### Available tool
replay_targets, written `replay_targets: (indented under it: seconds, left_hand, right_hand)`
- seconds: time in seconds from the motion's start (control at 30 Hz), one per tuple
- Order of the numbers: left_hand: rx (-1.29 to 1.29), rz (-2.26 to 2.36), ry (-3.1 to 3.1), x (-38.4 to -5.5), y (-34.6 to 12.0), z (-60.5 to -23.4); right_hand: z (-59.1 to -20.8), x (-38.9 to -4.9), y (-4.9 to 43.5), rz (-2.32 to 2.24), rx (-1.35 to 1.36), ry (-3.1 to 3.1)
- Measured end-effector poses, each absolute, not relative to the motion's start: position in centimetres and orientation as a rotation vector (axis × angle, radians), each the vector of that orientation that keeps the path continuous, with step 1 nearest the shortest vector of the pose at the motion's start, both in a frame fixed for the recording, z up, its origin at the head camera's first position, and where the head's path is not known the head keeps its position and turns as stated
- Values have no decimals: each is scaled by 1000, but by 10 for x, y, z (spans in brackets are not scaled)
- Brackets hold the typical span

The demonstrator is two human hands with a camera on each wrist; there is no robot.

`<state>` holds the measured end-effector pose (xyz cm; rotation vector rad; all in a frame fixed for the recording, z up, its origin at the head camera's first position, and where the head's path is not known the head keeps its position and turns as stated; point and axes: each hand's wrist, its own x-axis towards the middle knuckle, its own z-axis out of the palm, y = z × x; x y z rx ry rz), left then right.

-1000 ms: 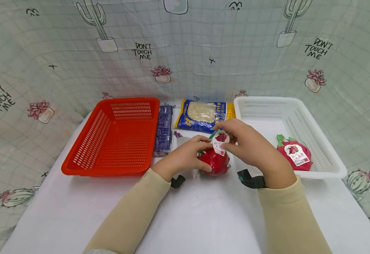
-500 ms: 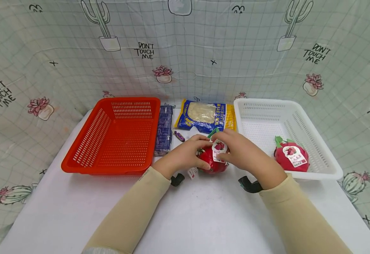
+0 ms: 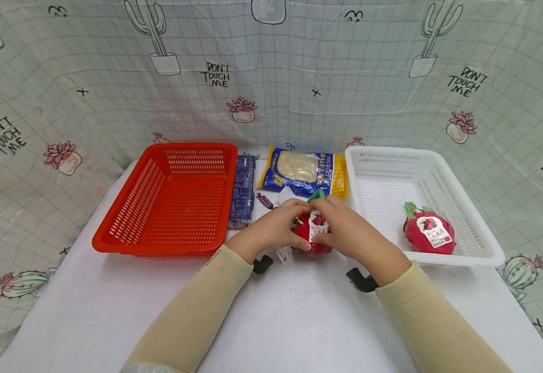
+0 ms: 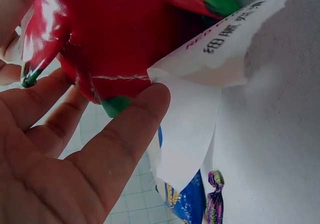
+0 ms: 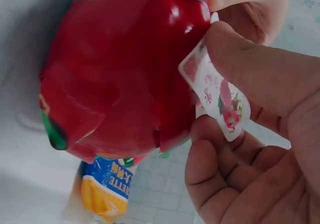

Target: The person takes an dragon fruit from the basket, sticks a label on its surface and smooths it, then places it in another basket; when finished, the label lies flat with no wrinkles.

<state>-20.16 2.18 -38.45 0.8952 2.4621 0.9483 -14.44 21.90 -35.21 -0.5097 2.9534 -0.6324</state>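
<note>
Between both hands on the white table is a glossy red dragon fruit [image 3: 317,250] with green tips. My left hand [image 3: 271,228] holds its left side, the thumb low and the fingers over the top; the left wrist view shows the thumb [image 4: 125,134] against the red skin. My right hand [image 3: 353,233] is on the right side. It pinches a white label [image 5: 220,97] with a fruit picture between thumb and fingers, one end of the label close to the skin. Another white printed paper [image 4: 220,54] lies by the fruit near my left thumb.
A red basket [image 3: 173,207] stands at left, a white basket [image 3: 379,181] at right with a second labelled dragon fruit [image 3: 415,233] inside. Between them lie a dark blue pack [image 3: 242,191], a blue-yellow food packet [image 3: 295,184] and a purple wrapped candy [image 3: 265,201].
My right hand has come lower and closer to the left one, and the label now lies lower against the fruit. My left hand keeps its hold, nearly still.
</note>
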Motion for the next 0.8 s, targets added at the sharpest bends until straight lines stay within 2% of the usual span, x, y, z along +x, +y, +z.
replay_targets:
  seconds: [0.8]
  left_hand:
    - [898,957,2453,-200,24,-386]
  right_hand:
    - [-357,-173,225,-642,-299,2926]
